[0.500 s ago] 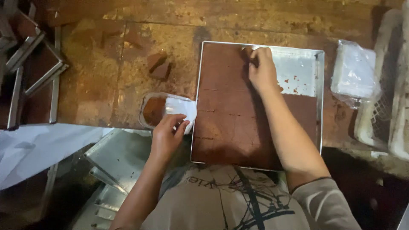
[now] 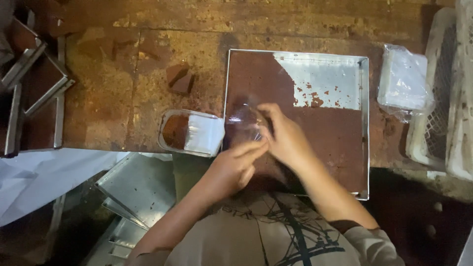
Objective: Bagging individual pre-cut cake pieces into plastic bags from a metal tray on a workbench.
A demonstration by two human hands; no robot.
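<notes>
- The left hand (image 2: 231,170) and right hand (image 2: 286,140) meet over the near-left part of the metal tray (image 2: 365,123); both pinch a thin clear plastic wrapper (image 2: 244,120), fingertips pulling it open between them.
- The wrapper hangs just above the brown slab (image 2: 276,83) that fills most of the tray; I cannot tell whether anything is inside it yet.
- Judging by the bare metal patch (image 2: 325,81) at the tray's 1 o'clock corner, dotted with crumbs, a portion of the slab is already taken out; the larger part is left.
- At 9 o'clock from the hands, just beside the tray, a small clear container (image 2: 189,133) holds a brown piece and some white sheets.
- At 11 o'clock, loose brown chunks (image 2: 178,79) lie on the worn wooden table (image 2: 123,98).
- At 3 o'clock, a stack of clear bags (image 2: 404,79) sits beside a white crate (image 2: 443,93).
</notes>
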